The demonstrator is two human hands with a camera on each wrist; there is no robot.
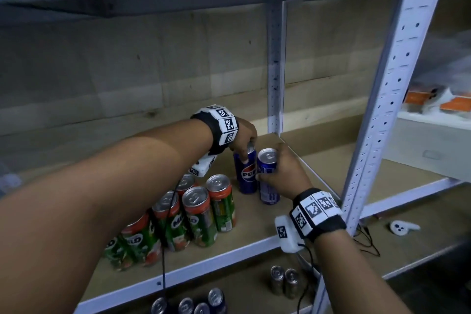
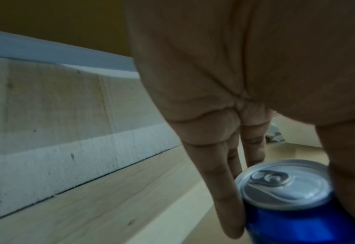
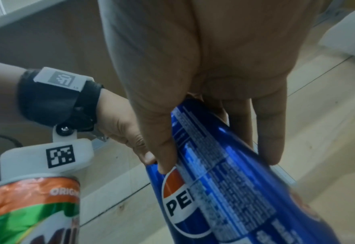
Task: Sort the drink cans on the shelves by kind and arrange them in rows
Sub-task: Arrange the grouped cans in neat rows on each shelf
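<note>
Two blue Pepsi cans stand upright side by side on the wooden shelf board [image 1: 318, 160]. My left hand [image 1: 246, 154] grips the left Pepsi can [image 1: 245, 178] from above, its fingers [image 2: 220, 189] and thumb curled round the rim of that can [image 2: 287, 198]. My right hand [image 1: 274, 172] holds the right Pepsi can [image 1: 269, 194] by its upper side; in the right wrist view its fingers [image 3: 162, 148] wrap that can [image 3: 224, 181]. Whether either can is lifted off the board I cannot tell. Several green and red Milo cans [image 1: 196, 214] are clustered to the left front.
A white perforated shelf post [image 1: 377, 109] rises just right of my right wrist, and a rear post [image 1: 275, 71] stands behind the cans. The lower shelf holds silver cans [image 1: 284, 280] and blue cans [image 1: 201, 303]. A white controller [image 1: 404, 227] lies at the right.
</note>
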